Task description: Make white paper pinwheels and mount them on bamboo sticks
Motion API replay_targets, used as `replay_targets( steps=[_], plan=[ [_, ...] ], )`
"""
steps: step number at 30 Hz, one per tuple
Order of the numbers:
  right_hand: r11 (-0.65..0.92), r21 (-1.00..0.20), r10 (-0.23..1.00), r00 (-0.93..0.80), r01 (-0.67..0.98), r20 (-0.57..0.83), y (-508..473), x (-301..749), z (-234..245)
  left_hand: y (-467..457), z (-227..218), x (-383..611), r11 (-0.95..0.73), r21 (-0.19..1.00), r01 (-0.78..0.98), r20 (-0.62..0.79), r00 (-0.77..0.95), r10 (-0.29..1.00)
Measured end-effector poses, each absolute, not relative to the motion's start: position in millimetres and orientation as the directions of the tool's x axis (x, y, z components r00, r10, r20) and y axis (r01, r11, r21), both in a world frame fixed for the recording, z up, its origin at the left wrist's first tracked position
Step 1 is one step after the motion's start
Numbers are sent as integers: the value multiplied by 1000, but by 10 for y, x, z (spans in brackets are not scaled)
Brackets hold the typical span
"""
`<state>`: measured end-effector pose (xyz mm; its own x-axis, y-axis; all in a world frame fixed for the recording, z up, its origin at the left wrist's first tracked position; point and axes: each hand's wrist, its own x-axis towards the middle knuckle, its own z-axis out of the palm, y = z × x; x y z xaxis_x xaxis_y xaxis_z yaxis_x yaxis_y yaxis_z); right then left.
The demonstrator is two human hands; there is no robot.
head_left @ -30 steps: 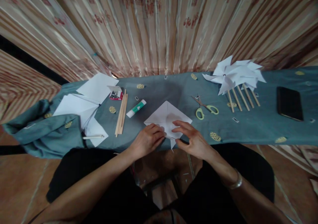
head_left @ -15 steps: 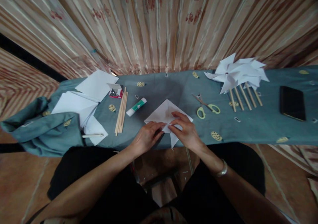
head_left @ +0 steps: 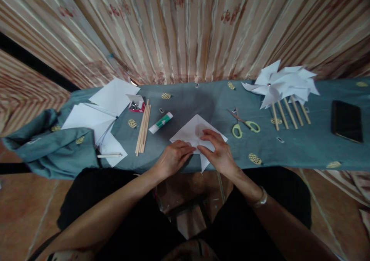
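Note:
A square of white paper [head_left: 192, 128] lies with one corner pointing away from me, creased, with a pointed flap hanging toward the table's front edge. My left hand [head_left: 175, 157] is closed at the paper's near left side, fingers and thumb together on its edge. Over the right side of the sheet is my right hand [head_left: 218, 153], its thumb and index finger apart and their tips close to the paper's middle. A glue stick [head_left: 161, 122] with a green label lies left of the paper. Green-handled scissors [head_left: 244, 124] lie to its right, blades partly apart.
Several finished paper pinwheels [head_left: 289, 83] on wooden sticks lie at the back right, near a black phone-like object [head_left: 346, 121]. Leftward are wooden sticks [head_left: 142, 132], a small red box [head_left: 137, 105] of metal pieces, white sheets [head_left: 111, 97] and a pencil-like stick [head_left: 110, 155].
My right thumb and index finger have spread apart near the paper's middle. My left hand stays on the near edge. The whole view has shifted slightly.

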<state>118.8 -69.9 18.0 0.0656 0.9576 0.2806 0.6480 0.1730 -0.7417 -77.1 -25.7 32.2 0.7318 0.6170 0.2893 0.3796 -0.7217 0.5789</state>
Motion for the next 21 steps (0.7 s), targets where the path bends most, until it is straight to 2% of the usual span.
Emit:
replay_targets(
  steps=[21],
  plan=[
    [200, -711, 950, 45, 674, 310, -703, 1188, 150, -218, 350, -747, -702, 584, 408, 219, 753, 620]
  ],
)
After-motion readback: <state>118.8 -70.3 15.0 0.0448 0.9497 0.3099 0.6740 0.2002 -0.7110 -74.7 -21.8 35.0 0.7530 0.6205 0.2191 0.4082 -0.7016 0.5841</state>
